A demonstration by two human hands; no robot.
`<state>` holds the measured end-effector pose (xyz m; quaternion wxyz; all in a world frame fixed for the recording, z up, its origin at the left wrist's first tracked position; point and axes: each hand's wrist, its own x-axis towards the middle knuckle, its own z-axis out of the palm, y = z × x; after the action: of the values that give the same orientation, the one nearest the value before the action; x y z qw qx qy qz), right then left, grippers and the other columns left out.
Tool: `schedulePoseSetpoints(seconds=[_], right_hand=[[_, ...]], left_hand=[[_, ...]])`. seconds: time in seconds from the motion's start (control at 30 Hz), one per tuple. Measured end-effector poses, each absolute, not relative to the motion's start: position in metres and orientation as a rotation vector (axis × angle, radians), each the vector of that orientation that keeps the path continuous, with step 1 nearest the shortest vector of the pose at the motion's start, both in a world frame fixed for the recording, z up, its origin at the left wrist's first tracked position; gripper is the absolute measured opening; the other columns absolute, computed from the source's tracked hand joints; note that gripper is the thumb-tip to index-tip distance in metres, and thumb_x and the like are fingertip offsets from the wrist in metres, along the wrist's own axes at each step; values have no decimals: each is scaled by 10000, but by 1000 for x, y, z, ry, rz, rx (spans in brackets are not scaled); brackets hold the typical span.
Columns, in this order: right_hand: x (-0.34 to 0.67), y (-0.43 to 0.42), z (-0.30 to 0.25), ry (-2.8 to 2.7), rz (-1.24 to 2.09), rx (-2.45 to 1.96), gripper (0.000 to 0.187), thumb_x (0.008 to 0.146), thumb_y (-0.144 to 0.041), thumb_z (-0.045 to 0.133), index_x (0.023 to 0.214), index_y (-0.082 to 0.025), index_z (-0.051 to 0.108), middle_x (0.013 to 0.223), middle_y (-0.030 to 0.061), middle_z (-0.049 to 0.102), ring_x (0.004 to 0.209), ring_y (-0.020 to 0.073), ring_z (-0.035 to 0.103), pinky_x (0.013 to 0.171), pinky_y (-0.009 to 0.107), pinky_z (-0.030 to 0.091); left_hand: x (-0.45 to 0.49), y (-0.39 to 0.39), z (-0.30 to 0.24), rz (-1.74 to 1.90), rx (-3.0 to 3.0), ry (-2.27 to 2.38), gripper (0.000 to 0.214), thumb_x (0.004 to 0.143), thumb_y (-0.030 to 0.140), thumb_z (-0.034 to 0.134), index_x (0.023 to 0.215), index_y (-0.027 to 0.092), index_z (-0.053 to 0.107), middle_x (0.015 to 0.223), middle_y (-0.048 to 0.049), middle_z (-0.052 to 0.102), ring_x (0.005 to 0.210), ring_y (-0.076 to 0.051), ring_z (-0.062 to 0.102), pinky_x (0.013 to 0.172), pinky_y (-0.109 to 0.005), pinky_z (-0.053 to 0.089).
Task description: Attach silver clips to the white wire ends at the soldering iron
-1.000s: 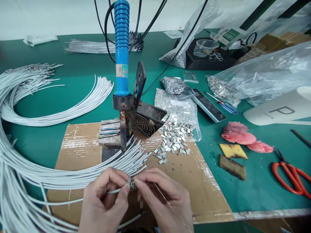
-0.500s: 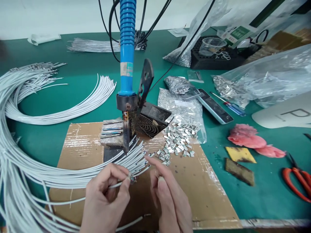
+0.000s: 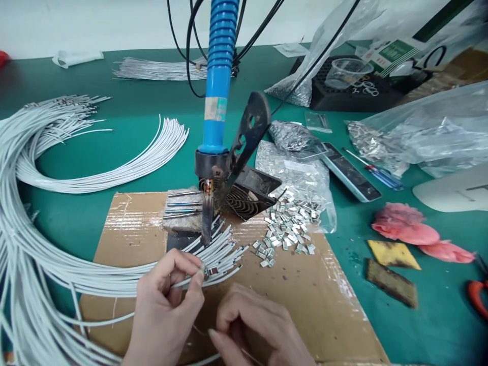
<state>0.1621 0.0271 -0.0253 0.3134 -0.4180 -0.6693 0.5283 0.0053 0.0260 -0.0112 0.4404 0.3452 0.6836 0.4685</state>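
My left hand (image 3: 171, 300) is closed in a pinch on a white cable (image 3: 179, 284). At its fingertips sits a small metal clip-like piece (image 3: 211, 272) at the cable's end. My right hand (image 3: 263, 325) is closed low and to the right, pinching what looks like a thin wire (image 3: 200, 330), mostly hidden by the fingers. Behind the left hand lies a bundle of white cables (image 3: 114, 277) with stripped or tinned ends. A soldering iron (image 3: 208, 213) with a blue handle (image 3: 220, 66) points down above those ends.
Loose small metal pieces (image 3: 290, 229) spill from a plastic bag (image 3: 324, 208) onto the cardboard (image 3: 324, 305). A small black fan (image 3: 251, 193) stands behind the iron. To the right are a phone (image 3: 353, 173), a screwdriver (image 3: 375, 170), sponges (image 3: 392, 254) and red-handled pliers (image 3: 476, 295).
My right hand has moved down and its extended index finger has curled in. The left hand keeps its pinch, nearly in place. The whole view has shifted slightly.
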Motion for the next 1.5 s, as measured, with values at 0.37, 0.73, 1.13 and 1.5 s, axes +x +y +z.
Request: schedulePoseSetpoints(seconds=[0.37, 0.73, 1.13, 1.5], right_hand=[[145, 28, -25, -1396, 872, -1310, 200, 888, -111, 634, 750, -243, 578, 1001, 42, 770, 899, 175, 751, 795, 225, 568], [136, 29, -23, -1482, 842, -1402, 195, 911, -169, 608, 742, -258, 568, 1045, 32, 832, 870, 166, 809, 784, 206, 590], [135, 32, -23, -1435, 857, -1409, 191, 887, -193, 653, 714, -247, 593, 1021, 33, 831, 813, 155, 798, 767, 208, 601], [133, 36, -25, -1390, 888, -1387, 206, 895, -173, 642, 717, -250, 572, 1020, 54, 833, 898, 200, 807, 780, 242, 605]], left_hand=[[5, 32, -11, 1187, 814, 1706, 144, 713, 168, 740, 620, 196, 634, 749, 7, 672, 650, -112, 610, 553, -151, 453], [10, 34, -11, 1235, 829, 1763, 134, 715, 193, 736, 626, 213, 638, 767, -12, 665, 742, -162, 642, 597, -180, 506], [10, 32, -13, 1212, 901, 1804, 146, 774, 232, 706, 642, 217, 644, 812, -8, 685, 735, -155, 675, 586, -177, 507], [11, 38, -9, 1195, 863, 1812, 146, 767, 248, 703, 652, 211, 621, 778, -1, 683, 646, -126, 612, 492, -177, 400]])
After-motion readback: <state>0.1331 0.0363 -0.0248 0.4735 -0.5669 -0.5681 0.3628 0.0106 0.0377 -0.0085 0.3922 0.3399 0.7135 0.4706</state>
